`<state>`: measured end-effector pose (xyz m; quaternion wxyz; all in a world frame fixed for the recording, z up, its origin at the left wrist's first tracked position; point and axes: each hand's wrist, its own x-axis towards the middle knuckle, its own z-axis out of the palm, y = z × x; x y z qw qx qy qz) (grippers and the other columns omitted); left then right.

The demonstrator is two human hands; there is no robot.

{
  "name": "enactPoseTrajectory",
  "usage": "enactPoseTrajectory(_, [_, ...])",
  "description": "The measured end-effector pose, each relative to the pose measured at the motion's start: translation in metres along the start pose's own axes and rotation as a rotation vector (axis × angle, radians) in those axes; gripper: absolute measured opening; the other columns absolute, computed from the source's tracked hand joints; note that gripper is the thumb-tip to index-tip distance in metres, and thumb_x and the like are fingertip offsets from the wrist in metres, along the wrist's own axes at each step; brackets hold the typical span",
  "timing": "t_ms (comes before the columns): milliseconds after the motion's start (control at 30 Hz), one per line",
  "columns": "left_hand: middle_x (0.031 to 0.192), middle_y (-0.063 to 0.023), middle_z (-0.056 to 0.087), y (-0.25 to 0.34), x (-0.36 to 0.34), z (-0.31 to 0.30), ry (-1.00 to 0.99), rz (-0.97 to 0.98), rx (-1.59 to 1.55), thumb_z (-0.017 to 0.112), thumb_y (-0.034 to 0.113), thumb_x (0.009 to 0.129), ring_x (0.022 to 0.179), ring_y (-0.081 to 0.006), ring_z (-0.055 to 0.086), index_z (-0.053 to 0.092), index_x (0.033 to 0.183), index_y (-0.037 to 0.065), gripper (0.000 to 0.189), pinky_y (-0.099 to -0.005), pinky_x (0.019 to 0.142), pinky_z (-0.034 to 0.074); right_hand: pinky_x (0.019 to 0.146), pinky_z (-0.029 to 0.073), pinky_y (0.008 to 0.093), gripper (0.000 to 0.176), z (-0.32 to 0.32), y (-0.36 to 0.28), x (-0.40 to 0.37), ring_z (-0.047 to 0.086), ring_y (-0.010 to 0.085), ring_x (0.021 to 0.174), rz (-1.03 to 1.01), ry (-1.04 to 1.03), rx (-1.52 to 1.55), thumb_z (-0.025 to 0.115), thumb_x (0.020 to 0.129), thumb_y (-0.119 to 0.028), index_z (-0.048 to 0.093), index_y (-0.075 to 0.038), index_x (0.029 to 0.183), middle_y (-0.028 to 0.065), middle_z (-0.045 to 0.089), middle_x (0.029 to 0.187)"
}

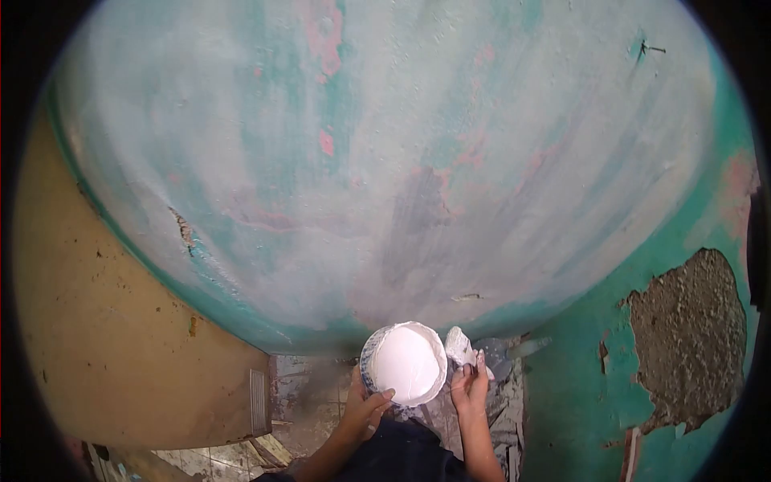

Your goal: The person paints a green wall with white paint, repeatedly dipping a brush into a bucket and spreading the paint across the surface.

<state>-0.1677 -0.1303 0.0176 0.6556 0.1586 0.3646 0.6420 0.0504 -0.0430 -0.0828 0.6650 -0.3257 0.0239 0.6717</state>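
My left hand (371,408) grips the side of a round tub (367,371), thumb over its near rim. Smooth white paste or paint (407,365) fills much of the tub, and white smears coat the rim. Just right of the tub, my right hand (472,387) is closed around a white-coated, rag-like piece (458,345) that sticks up past the fingers. I cannot tell its exact kind. Both hands are low in the view, close to the foot of the wall (418,201), which is streaked whitish over green paint.
A nail (654,50) juts from the wall at upper right. Bare rough plaster (691,341) shows on the green right-hand wall. A tan panel (136,337) stands at left. Debris (273,450) litters the floor, and a clear plastic bottle-like object (504,358) lies behind my right hand.
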Motion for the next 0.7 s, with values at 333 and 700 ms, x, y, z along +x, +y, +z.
enactPoseTrajectory(333, [0.134,-0.0138,0.044,-0.025,-0.038,0.006,0.079,0.059,-0.147,0.062,-0.007,0.076,0.123,-0.0293,0.05,0.029,0.139,0.013,0.074,-0.0453,0.092,0.052,0.079,0.055,0.0247,0.025,0.03,-0.036,-0.022,0.063,0.017,0.102,0.241,-0.345,0.097,0.056,0.098,-0.018,0.057,-0.004,0.118,0.0095,0.063,0.118])
enactPoseTrajectory(700, [0.157,-0.0132,0.005,-0.137,-0.047,-0.103,-0.084,0.641,0.399,0.057,0.002,0.093,0.139,-0.0365,0.028,0.053,0.128,0.001,0.035,-0.0468,0.1,0.048,0.1,0.049,0.0386,0.025,0.114,-0.042,-0.055,0.06,0.0259,0.115,0.425,-0.519,0.047,0.056,0.097,-0.016,0.059,-0.003,0.118,0.0145,0.062,0.123])
